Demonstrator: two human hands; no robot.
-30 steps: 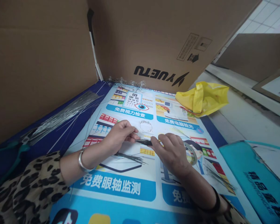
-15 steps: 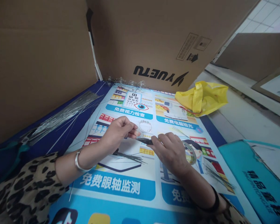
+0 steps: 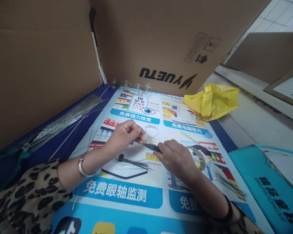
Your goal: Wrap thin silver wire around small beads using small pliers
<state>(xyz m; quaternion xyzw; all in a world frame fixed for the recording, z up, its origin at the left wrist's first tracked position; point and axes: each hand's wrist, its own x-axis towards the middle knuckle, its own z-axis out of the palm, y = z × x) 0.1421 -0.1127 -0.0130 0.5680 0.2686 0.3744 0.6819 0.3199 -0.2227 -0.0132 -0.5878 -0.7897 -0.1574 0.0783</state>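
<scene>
Our left hand (image 3: pixel 127 136) has edged slightly forward, bringing its fingertips closer beside the clear ring (image 3: pixel 150 126). Between our right hand's (image 3: pixel 179 159) fingers, the dark tool (image 3: pixel 153 148) slants more than before, its tip raised toward our left fingertips.

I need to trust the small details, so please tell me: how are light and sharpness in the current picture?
Head view: the left cardboard panel is dim, the floor tiles at upper right are bright, and the wire bundle shows pale glints; head view: the large lettering on the poster is legible, but what the left hand pinches is too fine to make out.
</scene>
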